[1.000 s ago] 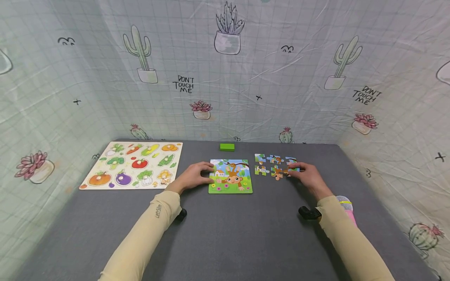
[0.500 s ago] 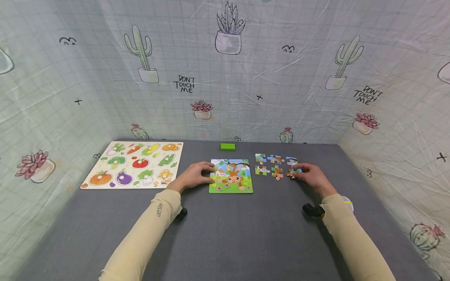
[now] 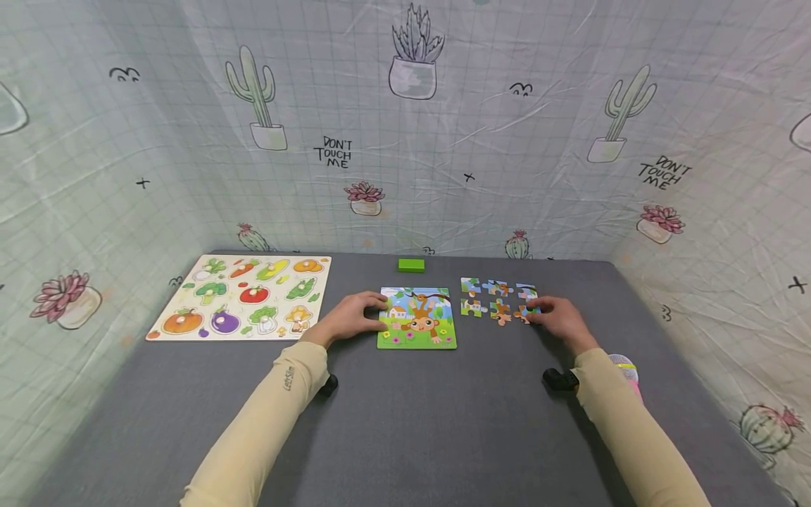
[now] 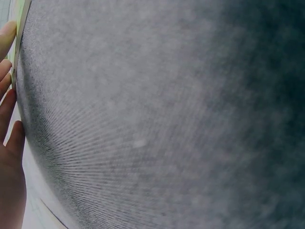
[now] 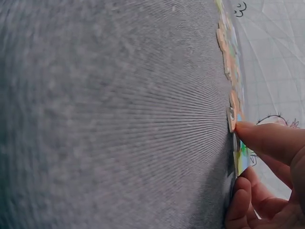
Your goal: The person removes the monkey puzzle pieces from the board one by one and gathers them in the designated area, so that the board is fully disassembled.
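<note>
In the head view, a square puzzle board with a monkey picture (image 3: 418, 320) lies mid-table. My left hand (image 3: 345, 318) rests at its left edge, thumb and fingers touching the border; in the left wrist view those fingers (image 4: 8, 107) lie along the edge. To the board's right sit loose jigsaw pieces in two rows, among them a piece with an orange-brown part (image 3: 500, 312). At their near right end, my right hand (image 3: 564, 322) pinches a jigsaw piece (image 3: 524, 314) between thumb and fingers. In the right wrist view this piece (image 5: 243, 152) lies low against the table, partly covered by the hand.
A vegetable-picture board (image 3: 237, 299) lies at the left. Behind the monkey puzzle is a green block (image 3: 411, 265). A microphone with a pink handle (image 3: 626, 370) is partly hidden by the right sleeve. Patterned cloth (image 3: 437, 155) surrounds the grey table (image 3: 431, 429).
The right hand has shifted slightly rightward, and the lower right piece it pinches now stands a little apart from its neighbour. The left hand and monkey puzzle stay in place.
</note>
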Action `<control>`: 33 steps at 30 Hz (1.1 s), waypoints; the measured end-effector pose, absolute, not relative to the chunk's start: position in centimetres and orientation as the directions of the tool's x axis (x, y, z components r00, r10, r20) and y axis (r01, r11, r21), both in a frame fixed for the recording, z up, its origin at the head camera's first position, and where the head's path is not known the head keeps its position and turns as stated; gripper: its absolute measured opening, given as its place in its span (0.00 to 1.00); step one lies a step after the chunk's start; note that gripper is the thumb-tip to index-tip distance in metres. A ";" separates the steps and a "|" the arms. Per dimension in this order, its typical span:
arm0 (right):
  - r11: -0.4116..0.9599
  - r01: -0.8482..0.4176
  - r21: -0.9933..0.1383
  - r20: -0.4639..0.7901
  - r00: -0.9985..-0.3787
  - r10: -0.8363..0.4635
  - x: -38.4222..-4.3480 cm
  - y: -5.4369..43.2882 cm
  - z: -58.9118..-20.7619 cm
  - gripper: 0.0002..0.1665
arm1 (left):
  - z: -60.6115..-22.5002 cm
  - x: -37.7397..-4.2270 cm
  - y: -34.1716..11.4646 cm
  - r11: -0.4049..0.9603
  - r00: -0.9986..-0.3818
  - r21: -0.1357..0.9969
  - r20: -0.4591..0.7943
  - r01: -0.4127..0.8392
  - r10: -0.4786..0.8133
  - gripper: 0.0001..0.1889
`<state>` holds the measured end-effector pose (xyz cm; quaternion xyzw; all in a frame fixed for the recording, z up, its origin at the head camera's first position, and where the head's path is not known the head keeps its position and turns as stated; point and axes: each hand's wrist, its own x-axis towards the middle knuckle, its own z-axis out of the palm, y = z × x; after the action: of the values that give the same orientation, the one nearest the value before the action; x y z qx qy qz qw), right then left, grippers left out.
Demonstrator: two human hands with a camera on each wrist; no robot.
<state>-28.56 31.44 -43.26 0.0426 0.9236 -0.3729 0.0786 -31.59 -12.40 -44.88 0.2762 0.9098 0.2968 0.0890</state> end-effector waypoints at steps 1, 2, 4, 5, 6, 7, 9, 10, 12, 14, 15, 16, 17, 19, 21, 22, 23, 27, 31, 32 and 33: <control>0.720 0.144 -0.679 -0.181 -0.983 0.026 -28.6 31.4 -43.3 0.22 | -44.8 -31.5 -12.4 0.673 -0.832 0.589 -0.001 0.448 0.555 0.25; 0.722 0.149 -0.676 -0.184 -0.982 0.030 -28.6 31.5 -43.4 0.22 | -44.8 -31.5 -12.4 0.674 -0.832 0.589 -0.002 0.447 0.554 0.25; 0.726 0.156 -0.670 -0.188 -0.981 0.037 -28.6 31.4 -43.5 0.23 | -44.7 -31.5 -12.4 0.674 -0.832 0.587 -0.001 0.448 0.555 0.25; 0.728 0.158 -0.667 -0.188 -0.981 0.041 -28.7 31.4 -43.6 0.23 | -44.7 -31.5 -12.3 0.675 -0.834 0.589 -0.005 0.443 0.552 0.25; 0.731 0.159 -0.664 -0.188 -0.981 0.043 -28.7 31.4 -43.6 0.23 | -44.7 -31.5 -12.3 0.676 -0.835 0.589 -0.005 0.443 0.551 0.25; 0.733 0.160 -0.661 -0.188 -0.981 0.044 -28.7 31.4 -43.7 0.24 | -44.8 -31.5 -12.3 0.676 -0.835 0.590 -0.004 0.443 0.550 0.25; 0.735 0.163 -0.658 -0.189 -0.981 0.048 -28.7 31.5 -43.8 0.24 | -44.9 -31.6 -12.3 0.675 -0.836 0.591 -0.003 0.442 0.549 0.25; 0.736 0.164 -0.657 -0.189 -0.981 0.050 -28.7 31.5 -43.8 0.24 | -44.9 -31.6 -12.3 0.675 -0.837 0.594 -0.006 0.438 0.547 0.25; 0.738 0.164 -0.654 -0.187 -0.981 0.051 -28.7 31.5 -43.8 0.24 | -45.0 -31.6 -12.3 0.674 -0.837 0.595 -0.003 0.438 0.547 0.25; 0.739 0.161 -0.655 -0.183 -0.982 0.052 -28.7 31.5 -43.9 0.24 | -45.1 -31.6 -12.4 0.672 -0.837 0.596 -0.001 0.439 0.547 0.25; 0.740 0.157 -0.654 -0.178 -0.983 0.051 -28.7 31.5 -43.9 0.24 | -45.1 -31.6 -12.4 0.671 -0.837 0.597 0.000 0.439 0.548 0.25; 0.742 0.151 -0.654 -0.172 -0.984 0.049 -28.7 31.5 -43.9 0.23 | -45.1 -31.6 -12.4 0.671 -0.837 0.597 0.000 0.439 0.548 0.25; 0.744 0.147 -0.652 -0.168 -0.985 0.047 -28.8 31.5 -43.9 0.23 | -45.1 -31.6 -12.4 0.671 -0.837 0.597 0.001 0.440 0.547 0.25; 0.747 0.137 -0.650 -0.161 -0.986 0.041 -28.7 31.4 -43.9 0.23 | -45.0 -31.5 -12.4 0.672 -0.837 0.596 0.001 0.440 0.547 0.25; 0.748 0.138 -0.649 -0.161 -0.986 0.041 -28.7 31.3 -43.8 0.23 | -45.0 -31.5 -12.4 0.674 -0.837 0.593 0.001 0.441 0.547 0.25; 0.745 0.143 -0.651 -0.166 -0.985 0.043 -28.6 31.3 -43.7 0.23 | -45.0 -31.5 -12.4 0.675 -0.838 0.592 0.001 0.441 0.546 0.25; 0.744 0.147 -0.652 -0.167 -0.985 0.048 -28.5 31.1 -43.6 0.23 | -45.0 -31.5 -12.4 0.676 -0.838 0.591 0.000 0.440 0.546 0.25; 0.744 0.141 -0.654 -0.138 -0.988 0.066 -28.5 29.8 -42.9 0.23 | -44.9 -31.5 -12.3 0.681 -0.835 0.580 -0.001 0.448 0.550 0.25; 0.735 0.075 -0.674 -0.091 -0.996 0.017 -28.6 26.9 -41.9 0.22 | -44.9 -31.6 -12.3 0.680 -0.832 0.575 0.001 0.455 0.555 0.25; 0.729 0.056 -0.682 -0.086 -0.996 -0.005 -28.6 26.0 -41.6 0.22 | -44.9 -31.6 -12.3 0.682 -0.834 0.577 -0.002 0.450 0.552 0.25; 0.722 0.031 -0.691 -0.081 -0.996 -0.036 -28.6 25.1 -41.4 0.21 | -44.9 -31.6 -12.3 0.682 -0.833 0.576 -0.001 0.451 0.553 0.25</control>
<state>-28.63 25.06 -41.35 -0.0014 0.9269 -0.3726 0.0445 -31.59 -12.32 -44.93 0.2749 0.9128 0.2891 0.0877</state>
